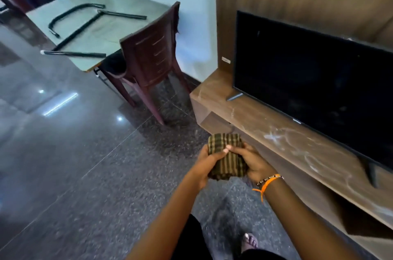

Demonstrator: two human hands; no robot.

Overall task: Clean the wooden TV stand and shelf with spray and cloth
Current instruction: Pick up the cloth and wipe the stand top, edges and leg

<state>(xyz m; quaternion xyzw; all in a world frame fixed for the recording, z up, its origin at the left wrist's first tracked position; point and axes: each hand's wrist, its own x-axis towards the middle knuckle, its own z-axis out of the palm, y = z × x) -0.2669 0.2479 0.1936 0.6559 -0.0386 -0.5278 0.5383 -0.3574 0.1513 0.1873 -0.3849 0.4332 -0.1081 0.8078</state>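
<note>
Folded checked cloth [225,158], lower centre of frame: held between both hands above the floor [85,164], just left of the TV stand's front edge. Left hand [209,163] has fingers and thumb curled round its left side; right hand [255,165] cups the right side, fingers clamped on it. Wooden TV stand [265,132], right of frame: top smeared with white streaks, television [314,89] standing on it. Plastic chair [148,62], centre, near the stand's left end. Desk [95,23], upper left. Open polished floor across left and lower frame.
</note>
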